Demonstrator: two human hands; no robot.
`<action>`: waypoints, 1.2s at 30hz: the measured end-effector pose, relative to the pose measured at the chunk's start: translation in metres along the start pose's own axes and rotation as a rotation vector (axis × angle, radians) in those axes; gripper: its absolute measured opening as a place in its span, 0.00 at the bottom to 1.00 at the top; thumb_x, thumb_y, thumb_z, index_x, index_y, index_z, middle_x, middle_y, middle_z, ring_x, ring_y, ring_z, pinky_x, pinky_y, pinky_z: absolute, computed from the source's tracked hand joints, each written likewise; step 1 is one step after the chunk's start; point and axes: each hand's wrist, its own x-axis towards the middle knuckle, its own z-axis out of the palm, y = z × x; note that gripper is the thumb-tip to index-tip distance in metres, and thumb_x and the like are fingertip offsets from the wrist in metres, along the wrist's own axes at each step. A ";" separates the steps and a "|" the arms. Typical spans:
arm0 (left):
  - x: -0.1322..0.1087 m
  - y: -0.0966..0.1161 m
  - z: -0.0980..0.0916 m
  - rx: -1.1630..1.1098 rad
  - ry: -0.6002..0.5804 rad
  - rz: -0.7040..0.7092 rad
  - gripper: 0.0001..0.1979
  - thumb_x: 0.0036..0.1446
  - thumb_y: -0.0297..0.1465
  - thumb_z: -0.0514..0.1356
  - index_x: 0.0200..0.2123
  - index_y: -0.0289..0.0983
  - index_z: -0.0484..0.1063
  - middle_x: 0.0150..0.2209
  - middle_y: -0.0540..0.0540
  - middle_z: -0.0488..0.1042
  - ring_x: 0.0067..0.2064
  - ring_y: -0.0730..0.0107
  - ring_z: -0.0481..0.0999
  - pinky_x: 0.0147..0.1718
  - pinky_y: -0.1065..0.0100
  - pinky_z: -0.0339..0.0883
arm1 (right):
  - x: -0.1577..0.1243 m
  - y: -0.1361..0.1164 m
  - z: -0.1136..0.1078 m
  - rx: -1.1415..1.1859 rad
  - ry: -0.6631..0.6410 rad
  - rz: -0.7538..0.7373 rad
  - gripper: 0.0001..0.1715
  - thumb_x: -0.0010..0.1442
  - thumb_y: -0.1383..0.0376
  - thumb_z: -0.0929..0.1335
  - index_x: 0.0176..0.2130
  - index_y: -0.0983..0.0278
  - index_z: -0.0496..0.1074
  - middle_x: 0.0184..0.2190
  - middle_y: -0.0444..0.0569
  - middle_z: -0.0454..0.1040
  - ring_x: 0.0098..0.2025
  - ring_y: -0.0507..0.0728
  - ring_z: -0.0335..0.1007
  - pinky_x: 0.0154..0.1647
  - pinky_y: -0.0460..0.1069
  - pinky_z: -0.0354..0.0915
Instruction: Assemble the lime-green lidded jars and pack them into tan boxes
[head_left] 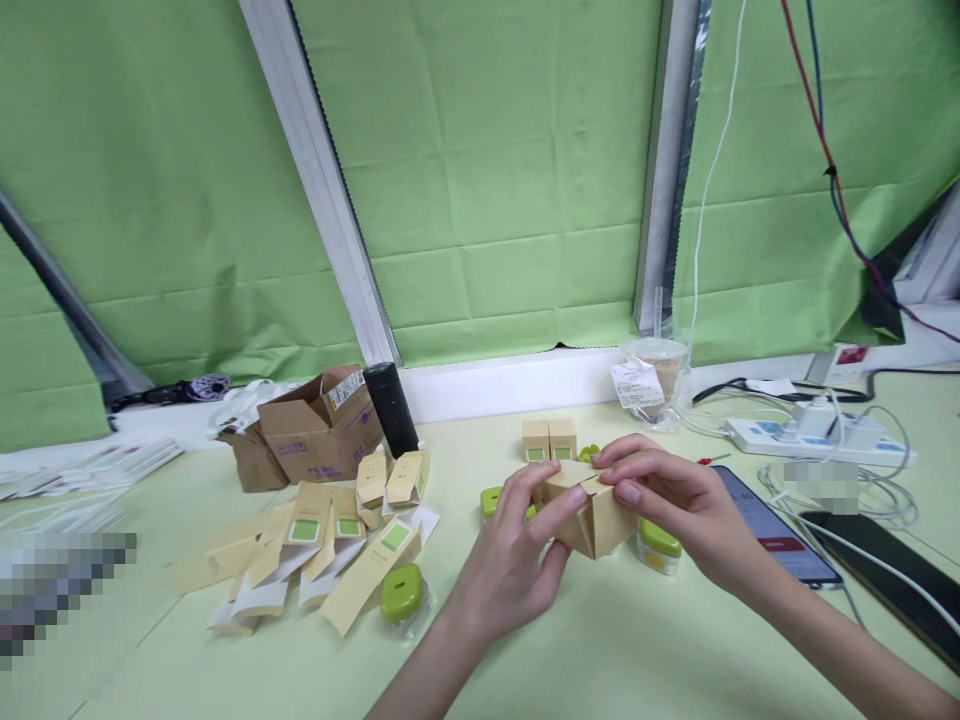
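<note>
Between my two hands a small tan cardboard box (592,520) is held up above the table, tilted, with its flaps folded over on top. My left hand (517,540) wraps round its left side, thumb and fingers closed on it. The fingertips of my right hand (667,500) press on the top flap and right edge. Just past the box lie green plastic pieces (491,502), partly hidden by my left fingers. A green-topped item (660,545) sits below my right hand. Left of my left forearm, another green item (403,593) lies in clear wrap.
Flattened and half-folded tan cartons (330,540) lie in a pile at left. Behind them stand a brown cardboard box (322,425) and a black cylinder (391,408). Two closed small boxes (549,440) sit at the back. Phones (772,530), cables and a power strip (817,440) occupy the right.
</note>
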 end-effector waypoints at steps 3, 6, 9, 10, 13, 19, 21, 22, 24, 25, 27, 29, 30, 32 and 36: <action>-0.001 -0.002 0.000 -0.002 -0.021 -0.011 0.38 0.53 0.17 0.54 0.61 0.51 0.42 0.56 0.40 0.55 0.58 0.58 0.59 0.49 0.53 0.66 | 0.000 0.002 -0.001 0.001 -0.013 0.015 0.07 0.58 0.65 0.68 0.35 0.53 0.76 0.37 0.47 0.71 0.45 0.54 0.66 0.44 0.47 0.65; -0.001 -0.002 0.001 -0.045 -0.033 -0.017 0.38 0.53 0.18 0.54 0.61 0.50 0.42 0.55 0.40 0.56 0.58 0.59 0.60 0.50 0.54 0.65 | 0.001 0.002 -0.004 0.021 -0.046 0.015 0.06 0.58 0.65 0.69 0.35 0.54 0.76 0.36 0.47 0.70 0.43 0.54 0.66 0.42 0.47 0.66; 0.000 -0.001 0.001 -0.092 -0.026 -0.025 0.38 0.52 0.18 0.54 0.61 0.48 0.43 0.55 0.40 0.58 0.57 0.60 0.60 0.51 0.55 0.65 | 0.001 0.002 -0.007 0.024 -0.090 0.016 0.06 0.58 0.65 0.68 0.36 0.54 0.76 0.36 0.47 0.70 0.42 0.55 0.66 0.41 0.48 0.65; 0.001 0.000 0.000 -0.105 -0.027 -0.035 0.37 0.52 0.19 0.54 0.61 0.47 0.44 0.55 0.40 0.58 0.57 0.60 0.60 0.51 0.55 0.64 | 0.001 0.002 -0.008 0.022 -0.098 0.018 0.06 0.59 0.65 0.68 0.36 0.54 0.76 0.37 0.47 0.70 0.42 0.55 0.66 0.41 0.48 0.65; 0.003 0.003 -0.001 -0.136 -0.029 -0.094 0.36 0.52 0.20 0.55 0.61 0.44 0.44 0.54 0.40 0.61 0.57 0.60 0.61 0.52 0.55 0.64 | 0.001 0.002 -0.009 0.011 -0.104 0.021 0.07 0.59 0.65 0.68 0.36 0.53 0.76 0.37 0.47 0.69 0.43 0.55 0.66 0.42 0.48 0.64; 0.004 0.006 -0.004 -0.125 -0.049 -0.129 0.34 0.51 0.20 0.54 0.60 0.42 0.48 0.53 0.40 0.62 0.56 0.60 0.61 0.51 0.57 0.65 | 0.002 0.001 -0.009 0.002 -0.104 0.016 0.06 0.60 0.64 0.67 0.36 0.53 0.75 0.37 0.46 0.69 0.43 0.55 0.65 0.42 0.49 0.64; 0.004 0.006 -0.004 -0.123 -0.049 -0.125 0.34 0.51 0.19 0.54 0.60 0.42 0.48 0.53 0.40 0.62 0.56 0.60 0.61 0.51 0.57 0.65 | 0.002 0.001 -0.008 -0.003 -0.100 0.017 0.06 0.59 0.64 0.68 0.36 0.54 0.75 0.37 0.47 0.70 0.43 0.55 0.66 0.42 0.49 0.64; 0.004 0.006 -0.004 -0.123 -0.047 -0.124 0.34 0.51 0.19 0.54 0.60 0.42 0.48 0.53 0.40 0.62 0.56 0.60 0.61 0.51 0.57 0.65 | 0.002 0.001 -0.008 -0.006 -0.097 0.020 0.05 0.59 0.64 0.68 0.35 0.54 0.75 0.36 0.47 0.70 0.43 0.55 0.66 0.42 0.49 0.64; 0.004 0.005 -0.003 -0.123 -0.043 -0.123 0.33 0.51 0.19 0.54 0.60 0.42 0.49 0.53 0.40 0.62 0.56 0.60 0.62 0.51 0.57 0.65 | 0.002 0.000 -0.008 -0.012 -0.094 0.025 0.05 0.59 0.64 0.68 0.35 0.55 0.75 0.36 0.47 0.70 0.42 0.55 0.66 0.42 0.49 0.64; 0.003 0.005 -0.003 -0.123 -0.042 -0.121 0.33 0.51 0.19 0.54 0.60 0.42 0.49 0.53 0.40 0.62 0.56 0.59 0.62 0.51 0.57 0.65 | 0.002 -0.001 -0.008 -0.017 -0.092 0.027 0.05 0.59 0.63 0.68 0.34 0.55 0.75 0.36 0.47 0.70 0.42 0.56 0.66 0.42 0.49 0.64; 0.002 0.003 -0.002 -0.126 -0.041 -0.118 0.34 0.51 0.19 0.54 0.60 0.42 0.47 0.53 0.39 0.62 0.56 0.59 0.62 0.51 0.56 0.65 | 0.003 -0.002 -0.009 -0.033 -0.095 0.041 0.05 0.59 0.62 0.68 0.34 0.56 0.75 0.35 0.48 0.70 0.42 0.56 0.66 0.42 0.50 0.64; 0.001 0.002 -0.001 -0.118 -0.046 -0.096 0.36 0.52 0.19 0.54 0.61 0.44 0.44 0.54 0.40 0.61 0.56 0.59 0.62 0.50 0.56 0.66 | 0.005 -0.002 -0.010 -0.062 -0.111 0.079 0.05 0.59 0.61 0.68 0.34 0.57 0.75 0.35 0.48 0.70 0.42 0.57 0.67 0.42 0.51 0.65; 0.000 0.002 -0.001 -0.105 -0.054 -0.083 0.37 0.52 0.19 0.54 0.62 0.46 0.43 0.54 0.40 0.60 0.56 0.59 0.62 0.50 0.55 0.66 | 0.006 -0.002 -0.010 -0.078 -0.123 0.101 0.06 0.59 0.60 0.68 0.34 0.58 0.75 0.34 0.48 0.70 0.41 0.57 0.67 0.42 0.51 0.65; -0.001 0.002 0.000 -0.065 -0.076 -0.061 0.38 0.54 0.19 0.54 0.62 0.50 0.41 0.55 0.40 0.58 0.56 0.59 0.62 0.48 0.55 0.67 | 0.008 -0.001 -0.011 -0.098 -0.141 0.131 0.07 0.58 0.60 0.68 0.34 0.59 0.75 0.34 0.48 0.70 0.41 0.57 0.68 0.41 0.51 0.64; -0.002 0.002 0.001 0.040 -0.151 -0.056 0.37 0.54 0.17 0.51 0.61 0.53 0.45 0.55 0.41 0.55 0.57 0.58 0.60 0.46 0.57 0.70 | 0.006 -0.002 -0.010 -0.109 -0.167 0.111 0.07 0.59 0.59 0.68 0.36 0.59 0.74 0.35 0.47 0.70 0.42 0.57 0.68 0.43 0.52 0.64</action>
